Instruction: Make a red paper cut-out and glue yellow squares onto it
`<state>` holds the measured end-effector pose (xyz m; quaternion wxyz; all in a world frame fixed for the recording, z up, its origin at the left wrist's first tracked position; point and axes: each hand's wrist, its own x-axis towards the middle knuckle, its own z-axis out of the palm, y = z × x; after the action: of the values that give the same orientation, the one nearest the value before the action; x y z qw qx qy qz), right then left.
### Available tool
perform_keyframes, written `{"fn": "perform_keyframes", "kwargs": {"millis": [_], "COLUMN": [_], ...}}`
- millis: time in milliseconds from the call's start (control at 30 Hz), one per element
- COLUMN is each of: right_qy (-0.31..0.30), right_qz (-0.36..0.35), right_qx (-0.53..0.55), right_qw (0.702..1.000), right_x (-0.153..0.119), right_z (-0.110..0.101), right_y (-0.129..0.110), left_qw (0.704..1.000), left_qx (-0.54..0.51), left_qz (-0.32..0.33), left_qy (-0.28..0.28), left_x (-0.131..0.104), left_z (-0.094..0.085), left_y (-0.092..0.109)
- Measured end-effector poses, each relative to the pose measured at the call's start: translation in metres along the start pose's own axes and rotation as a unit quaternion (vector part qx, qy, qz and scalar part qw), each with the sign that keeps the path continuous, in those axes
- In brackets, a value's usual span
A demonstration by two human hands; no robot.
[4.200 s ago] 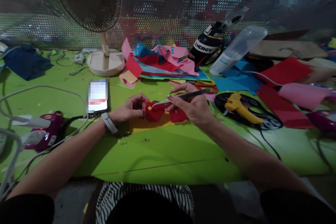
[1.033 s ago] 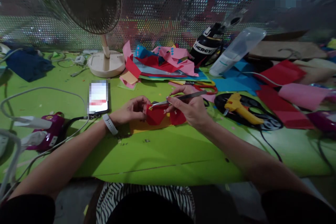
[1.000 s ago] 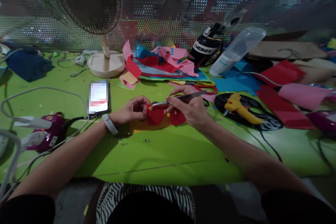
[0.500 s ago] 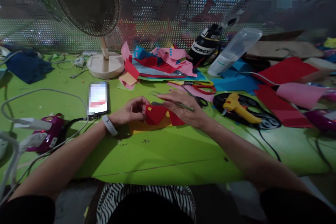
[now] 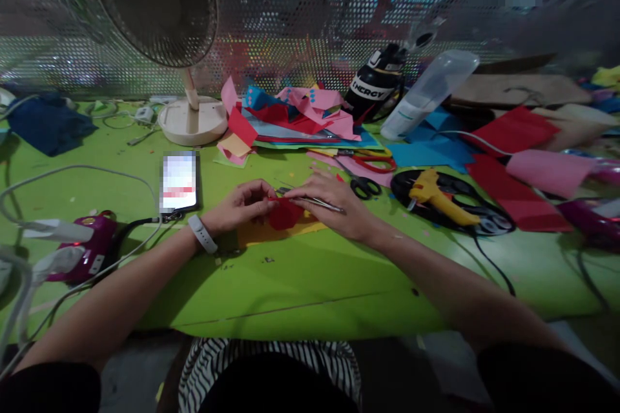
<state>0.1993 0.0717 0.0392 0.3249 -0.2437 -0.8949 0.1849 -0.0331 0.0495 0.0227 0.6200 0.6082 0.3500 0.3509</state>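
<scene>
Between my hands is a folded piece of red paper [image 5: 285,215], held above a yellow-orange sheet [image 5: 256,234] on the green table. My left hand [image 5: 247,206] pinches the paper's upper left edge between thumb and fingers. A thin metal tool, like tweezers [image 5: 325,203], lies across the fingers of my right hand [image 5: 334,205], which is closed round it. The tool's tip is near the top edge of the red paper, and the right fingertips touch that edge.
A phone [image 5: 179,182] and purple power strip [image 5: 90,245] are left. Behind stand a fan [image 5: 192,122], paper scraps [image 5: 295,116] and a black bottle [image 5: 375,84]. Scissors [image 5: 365,187], a yellow glue gun [image 5: 443,199] and a clear bottle [image 5: 431,93] are right.
The red paper has been turned or folded over, so its small yellow square no longer shows. My right hand has shifted lower and closer to my left, uncovering more of the scissors.
</scene>
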Motion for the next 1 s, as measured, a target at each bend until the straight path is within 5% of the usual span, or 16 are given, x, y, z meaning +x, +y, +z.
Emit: {"fn": "perform_keyframes", "kwargs": {"millis": [1000], "right_qy": [-0.029], "right_qz": [0.0], "right_qx": [-0.026], "right_qw": [0.999], "right_x": [-0.0017], "right_z": [-0.0013], "right_y": [-0.0099], "left_qw": [0.999], "left_qx": [0.046], "left_qz": [0.022], "left_qy": [0.001], "left_x": [0.0002], "left_z": [0.0018], "left_y": [0.001]}}
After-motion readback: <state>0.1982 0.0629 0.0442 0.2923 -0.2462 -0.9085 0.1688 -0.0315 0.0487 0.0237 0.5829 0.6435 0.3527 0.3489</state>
